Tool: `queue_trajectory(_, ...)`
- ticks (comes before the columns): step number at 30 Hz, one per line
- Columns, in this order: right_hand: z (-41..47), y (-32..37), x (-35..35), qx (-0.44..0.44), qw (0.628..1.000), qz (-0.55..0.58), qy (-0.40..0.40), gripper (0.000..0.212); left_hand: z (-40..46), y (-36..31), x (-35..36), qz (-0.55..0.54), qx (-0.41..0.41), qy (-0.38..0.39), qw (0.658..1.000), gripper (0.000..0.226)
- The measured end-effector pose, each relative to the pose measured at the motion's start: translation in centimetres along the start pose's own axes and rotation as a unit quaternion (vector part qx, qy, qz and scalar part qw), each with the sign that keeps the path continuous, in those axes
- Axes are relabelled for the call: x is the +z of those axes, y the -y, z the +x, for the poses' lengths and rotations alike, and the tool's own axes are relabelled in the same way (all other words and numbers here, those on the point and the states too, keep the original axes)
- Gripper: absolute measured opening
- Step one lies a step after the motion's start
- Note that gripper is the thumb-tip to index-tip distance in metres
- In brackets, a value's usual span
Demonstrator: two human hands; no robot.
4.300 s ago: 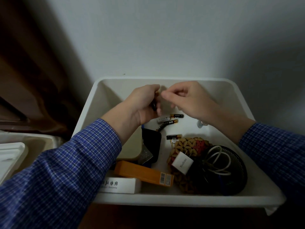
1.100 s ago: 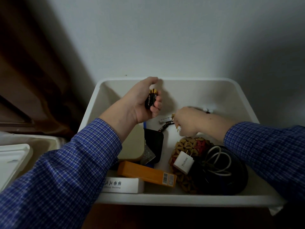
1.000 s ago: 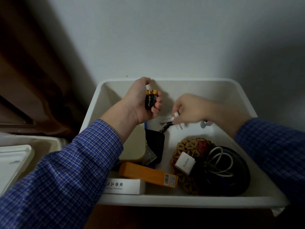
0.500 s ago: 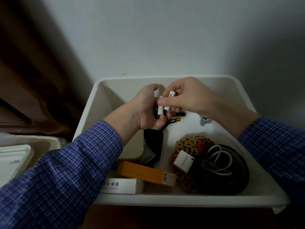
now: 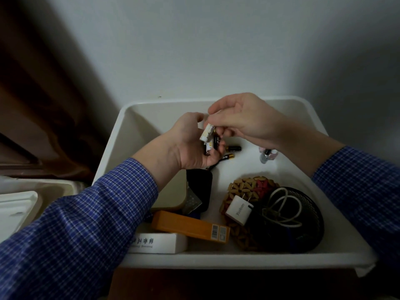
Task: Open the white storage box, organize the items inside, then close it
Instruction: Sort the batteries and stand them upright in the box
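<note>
A person's left hand (image 5: 194, 144) is cupping a bundle of small black and white cylindrical batteries (image 5: 213, 142) above the open white plastic storage box (image 5: 337, 241), while the right hand (image 5: 242, 120) is pinching a white battery (image 5: 207, 132) into it. An overfull palm could spill them. Two loose black-and-gold batteries (image 5: 233, 148) are lying below, with a white plug charger (image 5: 238, 210) and orange carton (image 5: 190, 226) crowding the floor.

Over the open white storage box (image 5: 138, 118), the left hand (image 5: 190, 146) cups several batteries (image 5: 213, 144), while the right hand (image 5: 244, 120) pinches a pale battery (image 5: 207, 132) just above them. Two loose black batteries (image 5: 233, 148) lie on the floor beside what may be small bottles (image 5: 267, 154).
</note>
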State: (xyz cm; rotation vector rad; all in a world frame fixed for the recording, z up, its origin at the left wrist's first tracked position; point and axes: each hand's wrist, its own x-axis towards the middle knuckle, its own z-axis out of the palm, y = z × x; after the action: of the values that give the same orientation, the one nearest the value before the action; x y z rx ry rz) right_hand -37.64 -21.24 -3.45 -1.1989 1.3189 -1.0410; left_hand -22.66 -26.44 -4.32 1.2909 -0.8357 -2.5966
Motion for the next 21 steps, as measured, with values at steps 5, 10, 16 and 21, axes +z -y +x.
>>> queue_trajectory(5, -0.7, -0.2, 0.6, -0.035, 0.997, -0.075, -0.006, 0.015, -0.1, -0.1, 0.2, 0.051, -0.048, 0.026, 0.997, 0.057)
queue_trajectory(10, 0.1, -0.4, 0.5, -0.007, 0.994, -0.1, -0.039, 0.02, -0.2, -0.3, 0.3, 0.057, -0.049, 0.05, 0.996, 0.074)
queue_trajectory(16, 1.5, -1.2, -1.4, 0.032, 0.983, -0.121, -0.136, 0.016, -0.4, -1.1, 0.0, -0.008, 0.063, -0.033, 0.997, 0.049)
queue_trajectory(21, 1.3, -3.8, -0.9, 0.112, 0.832, -0.542, 0.051, 0.032, -1.1, -2.2, -0.9, -0.071, 0.092, -0.065, 0.991, 0.048)
